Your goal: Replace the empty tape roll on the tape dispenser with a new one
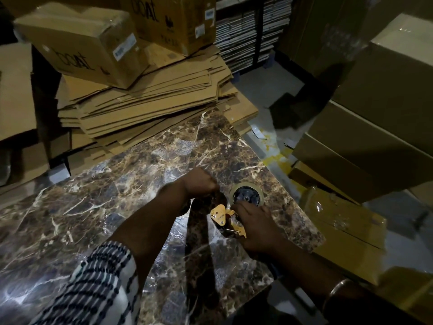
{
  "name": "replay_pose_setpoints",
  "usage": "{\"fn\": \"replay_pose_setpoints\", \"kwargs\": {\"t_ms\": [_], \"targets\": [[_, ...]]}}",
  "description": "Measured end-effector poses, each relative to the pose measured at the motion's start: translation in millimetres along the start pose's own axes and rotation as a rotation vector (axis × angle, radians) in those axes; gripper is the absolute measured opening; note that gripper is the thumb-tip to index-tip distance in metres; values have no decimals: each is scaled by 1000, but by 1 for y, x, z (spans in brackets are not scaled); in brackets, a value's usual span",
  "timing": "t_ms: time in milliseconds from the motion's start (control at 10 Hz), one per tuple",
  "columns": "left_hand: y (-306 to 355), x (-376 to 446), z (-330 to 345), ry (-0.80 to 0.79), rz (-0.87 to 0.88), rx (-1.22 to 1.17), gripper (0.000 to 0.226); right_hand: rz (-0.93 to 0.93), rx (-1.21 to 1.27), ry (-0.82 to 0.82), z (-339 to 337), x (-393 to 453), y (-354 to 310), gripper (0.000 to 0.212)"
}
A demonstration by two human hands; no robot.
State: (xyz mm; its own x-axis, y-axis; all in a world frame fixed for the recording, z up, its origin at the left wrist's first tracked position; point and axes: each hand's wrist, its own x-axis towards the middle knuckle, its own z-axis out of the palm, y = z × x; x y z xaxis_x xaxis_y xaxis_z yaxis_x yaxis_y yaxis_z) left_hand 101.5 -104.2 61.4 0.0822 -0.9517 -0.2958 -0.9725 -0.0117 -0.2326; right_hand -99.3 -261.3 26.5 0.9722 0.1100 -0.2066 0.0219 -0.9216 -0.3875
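A yellow tape dispenser (228, 220) lies on the brown marble tabletop (117, 195) near its right edge. A roll of clear tape (247, 195) sits on the dispenser's black hub at the far end. My right hand (257, 228) rests over the dispenser's body and grips it. My left hand (199, 184) is closed in a fist just left of the roll, pinching what looks like the tape's end; the dim light hides the detail. A dark strip, shadow or handle, runs from the dispenser toward me.
Flattened cardboard sheets (145, 106) are stacked at the table's far side with two printed cartons (77, 41) on top. Large boxes (375, 109) stand to the right, one low taped box (344, 221) next to the table's right edge. The floor shows between.
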Motion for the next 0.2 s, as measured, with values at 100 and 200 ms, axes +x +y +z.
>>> {"fn": "replay_pose_setpoints", "kwargs": {"t_ms": [100, 200], "targets": [[9, -6, 1, -50, -108, -103, 17, 8, 84, 17, -11, 0, -3, 73], [22, -20, 1, -137, -338, -260, 15, 19, 153, -11, -24, 10, -10, 75]]}}
